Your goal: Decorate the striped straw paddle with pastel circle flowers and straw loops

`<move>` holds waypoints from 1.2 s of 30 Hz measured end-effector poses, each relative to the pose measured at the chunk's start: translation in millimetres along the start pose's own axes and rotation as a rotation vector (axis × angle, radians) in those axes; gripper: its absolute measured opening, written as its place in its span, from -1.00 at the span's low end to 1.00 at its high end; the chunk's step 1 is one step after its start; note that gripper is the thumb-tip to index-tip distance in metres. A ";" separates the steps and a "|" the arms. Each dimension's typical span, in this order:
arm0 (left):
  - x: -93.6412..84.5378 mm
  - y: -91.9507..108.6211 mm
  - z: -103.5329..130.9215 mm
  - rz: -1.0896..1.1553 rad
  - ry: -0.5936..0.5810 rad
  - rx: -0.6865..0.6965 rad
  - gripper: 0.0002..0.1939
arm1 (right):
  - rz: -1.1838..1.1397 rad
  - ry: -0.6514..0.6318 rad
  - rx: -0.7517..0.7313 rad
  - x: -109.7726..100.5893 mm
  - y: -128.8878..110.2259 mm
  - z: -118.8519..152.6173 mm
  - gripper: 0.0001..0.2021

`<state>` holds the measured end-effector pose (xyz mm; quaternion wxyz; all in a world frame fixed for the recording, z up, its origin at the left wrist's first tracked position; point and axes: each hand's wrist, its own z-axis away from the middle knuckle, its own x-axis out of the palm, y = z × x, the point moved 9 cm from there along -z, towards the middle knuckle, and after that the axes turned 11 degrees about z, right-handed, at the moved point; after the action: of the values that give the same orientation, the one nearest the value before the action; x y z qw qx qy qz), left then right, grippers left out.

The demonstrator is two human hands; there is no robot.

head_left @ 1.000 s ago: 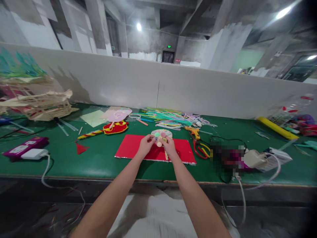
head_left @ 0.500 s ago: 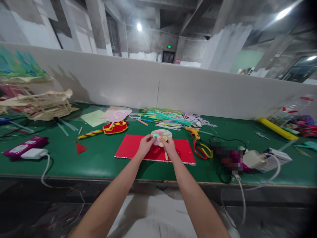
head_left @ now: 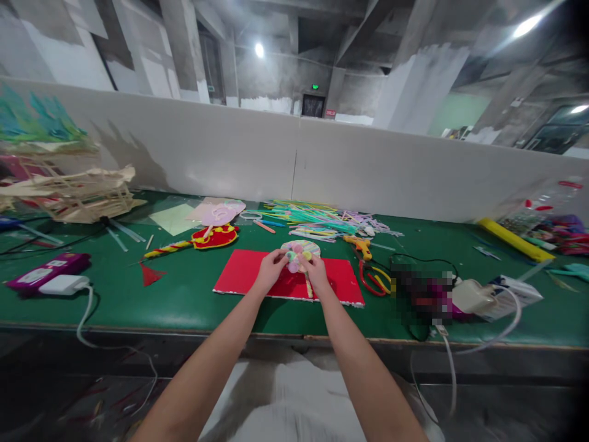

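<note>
A pastel flower piece [head_left: 297, 250] of several round petals is pinched between my two hands, above a red board [head_left: 243, 270]. My left hand [head_left: 273, 267] grips its left side near a green petal. On the other side, my right hand [head_left: 315, 268] is closed on the edge by a yellow petal. Behind the flower lies a pale striped fan shape [head_left: 313, 246], its thin handle [head_left: 309, 286] pointing toward me over the board. The fingertips partly cover the petals.
Left of the board lies a red and yellow fan [head_left: 215, 237]. Colourful strips [head_left: 313, 218] spread behind. To the right are an orange glue gun [head_left: 361, 247], red-handled pliers [head_left: 370, 282] and a white adapter [head_left: 473, 298]. A purple device [head_left: 50, 270] stands far left.
The flower piece has tilted slightly between my fingers, and its petals show more clearly. Both hands remain in nearly the same place.
</note>
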<state>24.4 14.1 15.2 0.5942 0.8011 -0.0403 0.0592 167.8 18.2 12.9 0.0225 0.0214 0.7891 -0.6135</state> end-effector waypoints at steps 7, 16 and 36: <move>0.9 4.6 1.2 -0.033 0.002 0.010 -0.74 | 0.004 -0.007 -0.010 1.2 3.5 -0.9 -0.74; 1.9 8.4 2.2 -0.057 0.007 0.011 -0.74 | 0.007 -0.019 -0.030 2.9 9.4 -3.8 -0.76; 1.9 3.7 1.9 0.067 0.005 -0.043 -0.73 | -0.050 -0.047 -0.031 4.1 2.9 -0.2 -0.77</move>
<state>26.0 11.2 18.4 0.6093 0.7861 -0.0667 0.0803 163.8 19.2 9.9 0.0261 -0.0129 0.7982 -0.6017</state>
